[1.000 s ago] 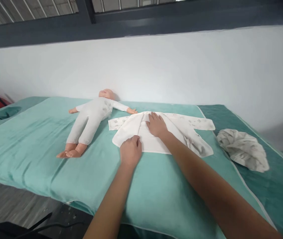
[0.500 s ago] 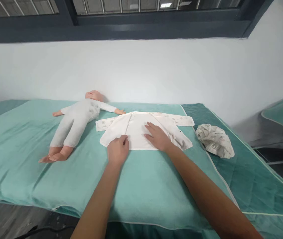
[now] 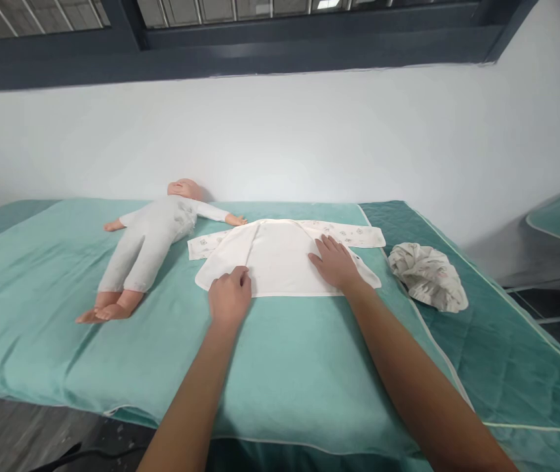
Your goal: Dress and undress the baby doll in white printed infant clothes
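Note:
A white baby shirt [image 3: 280,262] lies spread out, inner side up, with its patterned sleeves stretched to both sides. My left hand [image 3: 231,296] rests at its lower left edge, fingers curled closed on the cloth; the fingertips are partly hidden. Flat on the right part of the shirt lies my right hand [image 3: 335,262], open, its fingers spread and pointing up and left. To the left, a baby doll [image 3: 149,236] in a white body suit lies on its back, one of its hands close to the shirt's left sleeve.
A crumpled patterned cloth [image 3: 427,276] sits at the right on a darker green quilted mat [image 3: 516,354]. Light green bedding [image 3: 300,373] covers the surface under everything. Behind it stands a white wall [image 3: 280,137] below a dark window frame [image 3: 309,49].
My right hand has slid to the right across the shirt, and the folded cloth under it now lies flatter. My left hand has stayed at the lower left edge.

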`<move>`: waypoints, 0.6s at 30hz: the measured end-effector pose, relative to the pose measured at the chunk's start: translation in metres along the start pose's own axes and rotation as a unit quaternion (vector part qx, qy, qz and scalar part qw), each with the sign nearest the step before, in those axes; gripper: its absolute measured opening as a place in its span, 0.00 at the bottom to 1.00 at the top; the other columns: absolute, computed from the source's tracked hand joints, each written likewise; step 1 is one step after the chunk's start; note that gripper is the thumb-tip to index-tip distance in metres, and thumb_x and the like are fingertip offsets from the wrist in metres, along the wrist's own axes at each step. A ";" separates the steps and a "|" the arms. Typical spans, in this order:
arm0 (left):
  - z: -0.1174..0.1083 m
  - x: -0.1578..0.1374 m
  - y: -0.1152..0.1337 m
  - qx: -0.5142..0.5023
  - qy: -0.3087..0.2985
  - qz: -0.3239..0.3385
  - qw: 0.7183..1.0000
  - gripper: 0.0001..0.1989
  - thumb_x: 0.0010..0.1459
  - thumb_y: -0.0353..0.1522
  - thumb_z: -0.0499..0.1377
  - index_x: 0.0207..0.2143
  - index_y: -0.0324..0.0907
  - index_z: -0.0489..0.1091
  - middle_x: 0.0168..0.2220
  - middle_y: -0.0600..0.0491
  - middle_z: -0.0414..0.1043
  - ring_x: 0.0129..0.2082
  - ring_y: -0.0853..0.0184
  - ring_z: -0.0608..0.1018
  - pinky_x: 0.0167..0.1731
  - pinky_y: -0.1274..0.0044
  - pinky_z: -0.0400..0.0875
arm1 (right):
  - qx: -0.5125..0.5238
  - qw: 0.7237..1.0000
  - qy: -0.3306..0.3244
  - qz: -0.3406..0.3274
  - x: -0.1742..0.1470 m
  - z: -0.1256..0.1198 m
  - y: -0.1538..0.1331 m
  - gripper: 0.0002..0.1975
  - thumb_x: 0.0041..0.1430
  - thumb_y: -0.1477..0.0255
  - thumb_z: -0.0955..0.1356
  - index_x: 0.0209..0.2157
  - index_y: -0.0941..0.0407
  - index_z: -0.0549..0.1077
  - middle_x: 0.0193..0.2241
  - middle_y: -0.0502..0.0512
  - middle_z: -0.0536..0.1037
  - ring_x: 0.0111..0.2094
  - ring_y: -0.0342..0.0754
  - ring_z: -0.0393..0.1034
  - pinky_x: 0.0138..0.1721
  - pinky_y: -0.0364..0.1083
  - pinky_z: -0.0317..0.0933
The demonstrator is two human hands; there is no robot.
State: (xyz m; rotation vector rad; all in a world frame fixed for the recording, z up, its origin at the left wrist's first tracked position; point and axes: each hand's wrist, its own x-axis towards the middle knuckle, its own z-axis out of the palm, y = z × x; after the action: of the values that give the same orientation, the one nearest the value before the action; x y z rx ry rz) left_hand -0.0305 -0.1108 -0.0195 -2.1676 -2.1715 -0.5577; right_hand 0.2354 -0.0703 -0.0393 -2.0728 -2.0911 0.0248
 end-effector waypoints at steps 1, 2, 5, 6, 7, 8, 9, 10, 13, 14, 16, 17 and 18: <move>0.000 0.000 0.000 -0.001 0.002 0.000 1.000 0.17 0.64 0.35 0.48 0.47 0.47 0.75 0.32 0.49 0.78 0.33 0.59 0.77 0.31 0.73 0.58 | 0.000 1.000 0.000 0.000 0.000 0.000 0.000 0.29 0.69 0.60 0.54 0.65 0.62 0.57 0.69 0.63 0.52 0.69 0.58 0.44 0.67 0.57 0.43; 0.001 0.000 -0.001 -0.003 0.004 -0.001 1.000 0.17 0.63 0.35 0.48 0.47 0.47 0.75 0.32 0.49 0.78 0.33 0.59 0.77 0.31 0.73 0.57 | 0.000 1.000 0.000 0.000 0.000 0.000 0.000 0.29 0.69 0.60 0.54 0.65 0.62 0.57 0.69 0.63 0.52 0.69 0.58 0.44 0.67 0.57 0.43; 0.004 0.001 -0.003 -0.018 0.011 -0.003 1.000 0.17 0.64 0.35 0.49 0.47 0.47 0.75 0.32 0.49 0.77 0.33 0.60 0.76 0.30 0.73 0.56 | 0.003 1.000 0.003 0.002 0.000 -0.001 0.000 0.29 0.69 0.60 0.54 0.65 0.62 0.58 0.69 0.64 0.52 0.69 0.58 0.44 0.66 0.57 0.44; 0.005 0.001 -0.003 -0.028 0.015 -0.004 0.999 0.17 0.64 0.35 0.49 0.47 0.47 0.75 0.32 0.50 0.77 0.33 0.60 0.76 0.29 0.73 0.55 | 0.003 1.000 0.010 0.003 0.000 -0.001 -0.001 0.29 0.69 0.61 0.54 0.65 0.62 0.59 0.69 0.64 0.52 0.69 0.59 0.44 0.66 0.57 0.44; 0.006 0.001 -0.004 -0.039 0.019 -0.004 0.999 0.17 0.64 0.35 0.49 0.47 0.47 0.75 0.31 0.50 0.77 0.32 0.60 0.76 0.29 0.74 0.55 | 0.001 1.000 0.020 0.003 -0.001 -0.002 -0.003 0.28 0.69 0.62 0.55 0.64 0.62 0.59 0.69 0.65 0.52 0.69 0.59 0.44 0.66 0.58 0.44; 0.006 0.001 -0.004 -0.051 0.027 -0.004 0.998 0.17 0.64 0.35 0.49 0.47 0.47 0.75 0.31 0.51 0.76 0.32 0.61 0.75 0.29 0.74 0.55 | -0.001 0.999 0.035 -0.002 -0.002 -0.003 -0.006 0.28 0.69 0.63 0.55 0.64 0.63 0.60 0.69 0.66 0.52 0.69 0.59 0.44 0.66 0.59 0.43; 0.007 0.000 -0.005 -0.062 0.037 -0.002 0.997 0.16 0.64 0.35 0.49 0.47 0.47 0.75 0.30 0.51 0.76 0.32 0.61 0.75 0.29 0.74 0.56 | -0.001 0.999 0.049 -0.016 -0.004 -0.005 -0.009 0.28 0.69 0.63 0.55 0.64 0.63 0.60 0.69 0.67 0.51 0.69 0.59 0.44 0.67 0.59 0.42; 0.007 0.000 -0.006 -0.073 0.049 -0.001 0.996 0.16 0.64 0.35 0.49 0.46 0.46 0.75 0.30 0.51 0.75 0.32 0.62 0.75 0.30 0.74 0.56 | 0.002 0.997 0.061 -0.038 -0.007 -0.006 -0.014 0.27 0.69 0.64 0.55 0.64 0.63 0.60 0.69 0.67 0.51 0.70 0.58 0.43 0.67 0.59 0.41; 0.008 -0.002 -0.008 -0.100 0.087 0.007 0.991 0.15 0.63 0.34 0.50 0.45 0.45 0.75 0.29 0.51 0.73 0.32 0.63 0.74 0.31 0.75 0.57 | 0.040 0.989 0.062 -0.131 -0.014 -0.008 -0.031 0.28 0.70 0.61 0.55 0.64 0.62 0.61 0.69 0.65 0.51 0.70 0.56 0.43 0.68 0.57 0.40; 0.008 -0.003 -0.008 -0.109 0.096 0.011 0.989 0.15 0.63 0.34 0.51 0.45 0.45 0.76 0.29 0.52 0.73 0.32 0.63 0.74 0.32 0.75 0.58 | 0.057 0.984 0.051 -0.158 -0.016 -0.007 -0.036 0.28 0.70 0.60 0.54 0.64 0.62 0.61 0.69 0.64 0.52 0.70 0.55 0.44 0.68 0.56 0.41; 0.008 -0.003 -0.009 -0.124 0.105 0.020 0.987 0.15 0.63 0.34 0.51 0.45 0.44 0.76 0.28 0.52 0.72 0.32 0.64 0.74 0.32 0.75 0.59 | 0.083 0.977 0.024 -0.196 -0.020 -0.004 -0.044 0.29 0.71 0.58 0.53 0.64 0.61 0.60 0.69 0.63 0.52 0.70 0.54 0.45 0.67 0.56 0.43; 0.009 -0.003 -0.009 -0.130 0.107 0.025 0.985 0.15 0.63 0.33 0.51 0.44 0.44 0.76 0.28 0.52 0.71 0.32 0.64 0.73 0.32 0.75 0.59 | 0.091 0.974 0.010 -0.206 -0.020 -0.003 -0.046 0.30 0.71 0.58 0.53 0.65 0.61 0.60 0.69 0.63 0.53 0.70 0.54 0.45 0.67 0.57 0.44; 0.009 -0.003 -0.010 -0.134 0.110 0.028 0.984 0.15 0.63 0.33 0.51 0.44 0.43 0.76 0.27 0.52 0.71 0.32 0.64 0.73 0.32 0.75 0.60 | 0.096 0.973 -0.001 -0.211 -0.021 -0.002 -0.047 0.30 0.70 0.57 0.53 0.65 0.61 0.60 0.69 0.63 0.53 0.70 0.54 0.45 0.67 0.57 0.44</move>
State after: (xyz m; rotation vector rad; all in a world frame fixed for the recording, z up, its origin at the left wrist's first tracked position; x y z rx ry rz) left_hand -0.0375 -0.1108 -0.0313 -2.1547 -2.0119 -1.0859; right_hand 0.1890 -0.0919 -0.0332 -1.4903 -2.3789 0.1594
